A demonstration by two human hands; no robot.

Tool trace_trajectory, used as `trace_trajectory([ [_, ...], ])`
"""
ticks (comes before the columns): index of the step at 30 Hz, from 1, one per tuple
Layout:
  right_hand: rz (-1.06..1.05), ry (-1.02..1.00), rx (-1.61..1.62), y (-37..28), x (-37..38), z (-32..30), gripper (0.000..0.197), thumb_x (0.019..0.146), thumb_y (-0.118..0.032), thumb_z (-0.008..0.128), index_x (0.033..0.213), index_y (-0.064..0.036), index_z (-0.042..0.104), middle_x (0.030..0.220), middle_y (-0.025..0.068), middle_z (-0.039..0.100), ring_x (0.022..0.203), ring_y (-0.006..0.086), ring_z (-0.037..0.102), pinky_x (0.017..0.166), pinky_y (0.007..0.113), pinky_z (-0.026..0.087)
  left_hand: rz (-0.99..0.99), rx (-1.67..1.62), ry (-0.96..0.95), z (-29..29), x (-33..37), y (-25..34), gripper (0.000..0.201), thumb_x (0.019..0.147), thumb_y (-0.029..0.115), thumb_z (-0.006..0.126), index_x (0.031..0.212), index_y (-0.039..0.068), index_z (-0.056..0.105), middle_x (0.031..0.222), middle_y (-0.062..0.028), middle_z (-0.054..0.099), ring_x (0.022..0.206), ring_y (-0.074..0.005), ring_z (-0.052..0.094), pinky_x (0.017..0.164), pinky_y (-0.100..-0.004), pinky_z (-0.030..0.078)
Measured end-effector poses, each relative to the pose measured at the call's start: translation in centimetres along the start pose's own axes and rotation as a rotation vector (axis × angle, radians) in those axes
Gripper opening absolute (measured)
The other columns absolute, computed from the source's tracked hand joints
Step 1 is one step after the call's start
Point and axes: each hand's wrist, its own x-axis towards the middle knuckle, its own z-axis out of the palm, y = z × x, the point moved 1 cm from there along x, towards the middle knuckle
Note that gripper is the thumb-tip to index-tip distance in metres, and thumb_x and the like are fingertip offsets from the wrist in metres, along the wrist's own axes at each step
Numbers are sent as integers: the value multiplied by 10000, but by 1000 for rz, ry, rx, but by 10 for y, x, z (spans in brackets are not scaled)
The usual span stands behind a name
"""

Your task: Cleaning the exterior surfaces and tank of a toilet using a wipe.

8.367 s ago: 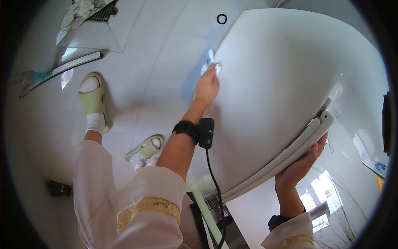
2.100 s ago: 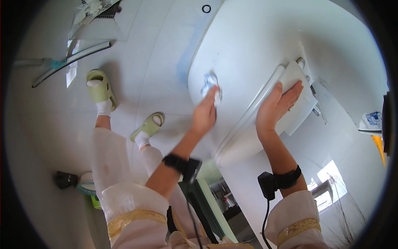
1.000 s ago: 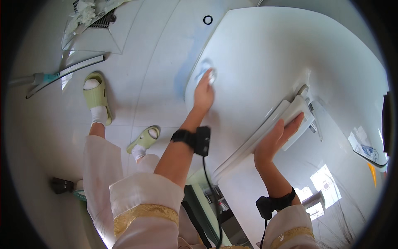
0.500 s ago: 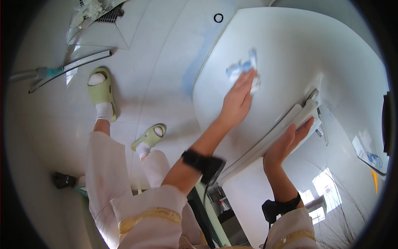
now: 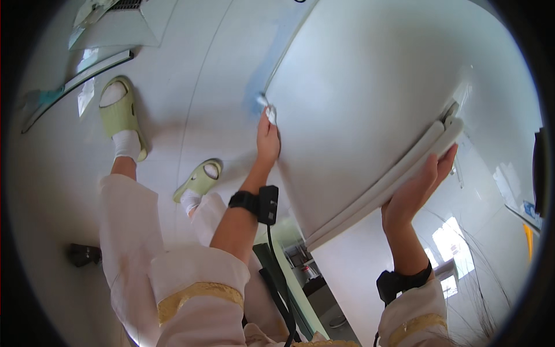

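At the door's [image 5: 370, 104] lower-left edge, left hand [image 5: 267, 139] has slid its cloth [image 5: 269, 111] down.

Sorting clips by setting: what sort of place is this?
Probably a home kitchen: a white fridge door wiped with a cloth, a pale tiled floor, and slippers worn indoors.

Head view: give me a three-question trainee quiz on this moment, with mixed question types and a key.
1. True or false: the left hand presses a small white cloth at the white door's lower edge.
2. Multiple choice: the right hand rests on A) the long door handle, B) a green slipper, C) the tiled floor.
3. Fill in: both wrists carry a black ____.

Key: 1 true. 2 A. 3 band: one on the left wrist, one on the right.
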Motion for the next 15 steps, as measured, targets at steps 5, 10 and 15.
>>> trace_trajectory([
  [5, -107, 75, -86, 2, 1, 2, 687, 956, -349, 446, 1468, 27, 184, 1528, 217, 174, 1415, 331, 174, 1145, 399, 139, -313, -386, -60, -16, -93, 47, 486, 948, 34, 323, 1430, -18, 332, 1427, -97, 420, 1311, -187, 379, 1100, -292, 245],
  [10, -80, 126, -176, -9, 4, -2, 721, 922, -376, 477, 1453, 41, 224, 1525, 252, 174, 1430, 369, 128, 1143, 460, 119, -137, -337, -195, -12, -183, 120, 480, 971, 46, 319, 1441, -43, 286, 1472, -125, 349, 1360, -222, 309, 1120, -307, 190],
  [15, -140, 168, -286, 2, 9, 4, 760, 891, -420, 475, 1449, 34, 232, 1516, 294, 155, 1415, 448, 108, 1122, 556, 96, -41, -255, -287, -24, -234, 179, 466, 991, 48, 321, 1440, -67, 261, 1509, -153, 286, 1404, -262, 246, 1135, -321, 142],
])
